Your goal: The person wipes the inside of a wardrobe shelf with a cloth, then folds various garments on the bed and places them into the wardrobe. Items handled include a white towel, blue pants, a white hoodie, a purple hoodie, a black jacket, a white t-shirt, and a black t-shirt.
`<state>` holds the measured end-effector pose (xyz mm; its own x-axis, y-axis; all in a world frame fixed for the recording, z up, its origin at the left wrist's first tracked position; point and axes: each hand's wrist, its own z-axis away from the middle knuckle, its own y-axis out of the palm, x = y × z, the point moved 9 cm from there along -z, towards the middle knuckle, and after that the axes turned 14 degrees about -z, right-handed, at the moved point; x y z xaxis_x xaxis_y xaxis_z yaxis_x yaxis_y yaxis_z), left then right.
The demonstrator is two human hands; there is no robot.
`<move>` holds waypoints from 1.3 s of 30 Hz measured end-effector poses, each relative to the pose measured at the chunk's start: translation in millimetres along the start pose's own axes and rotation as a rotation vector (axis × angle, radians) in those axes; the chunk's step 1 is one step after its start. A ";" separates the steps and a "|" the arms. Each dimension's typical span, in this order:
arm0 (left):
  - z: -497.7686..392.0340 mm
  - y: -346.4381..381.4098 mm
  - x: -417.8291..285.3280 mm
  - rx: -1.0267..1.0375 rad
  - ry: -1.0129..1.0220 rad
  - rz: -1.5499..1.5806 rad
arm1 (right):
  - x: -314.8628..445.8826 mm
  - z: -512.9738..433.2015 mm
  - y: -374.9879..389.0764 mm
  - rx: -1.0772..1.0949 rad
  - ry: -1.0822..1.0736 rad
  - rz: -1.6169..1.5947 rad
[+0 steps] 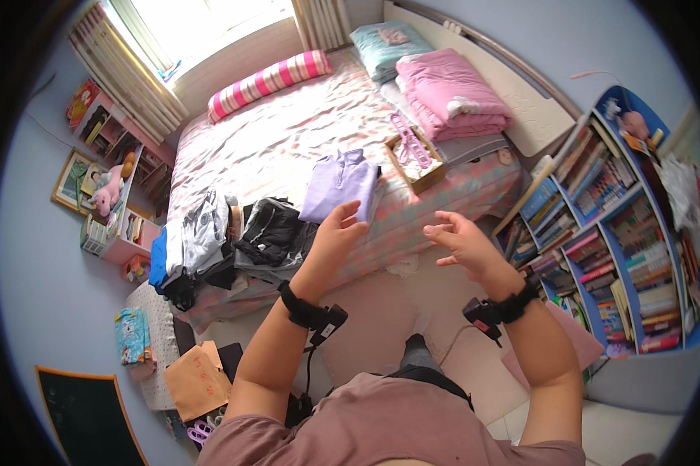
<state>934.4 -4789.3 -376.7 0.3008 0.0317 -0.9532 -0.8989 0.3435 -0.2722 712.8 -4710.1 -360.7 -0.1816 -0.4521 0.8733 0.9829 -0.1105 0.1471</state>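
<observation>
My left hand (pixel 342 225) is raised with fingers apart, over the lower edge of a folded lavender quarter-zip top (pixel 339 182) on the bed; whether it touches the top I cannot tell. To the right, my right hand (pixel 461 242) hangs in the air beyond the bed's near edge, fingers spread and holding nothing. A box (pixel 430 184) with purple clothes hangers (pixel 409 143) and white items stands on the bed, up and right of the lavender top. Left of that top lie dark folded clothes (pixel 267 233) and a pile of grey and white clothes (pixel 203 232).
A striped bolster (pixel 268 84), a folded pink quilt (pixel 446 93) and a teal pillow (pixel 388 46) lie on the bed. A blue and white bookcase (pixel 609 233) stands at the right. A brown paper envelope (pixel 197 381) lies at the lower left. Cables hang from both wrist devices.
</observation>
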 end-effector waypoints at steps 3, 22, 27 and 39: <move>-39.4 -31.9 48.4 -0.078 -0.126 -0.040 | -29.0 -85.2 17.7 0.083 0.153 -0.027; -271.5 -134.7 329.8 -0.095 -0.493 -0.334 | -201.9 -409.9 82.2 -0.302 0.311 -0.069; -303.8 -158.7 391.2 -0.139 -0.586 -0.375 | -226.4 -442.3 76.2 -0.516 0.355 -0.035; -308.1 -166.9 395.6 0.161 -0.759 -0.117 | -221.0 -429.8 99.5 -0.298 0.463 -0.539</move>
<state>1105.2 -5123.2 -749.0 0.5782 0.5999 -0.5531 -0.8081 0.5144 -0.2869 837.8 -5001.6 -738.8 -0.6917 -0.5850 0.4235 0.7173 -0.6245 0.3090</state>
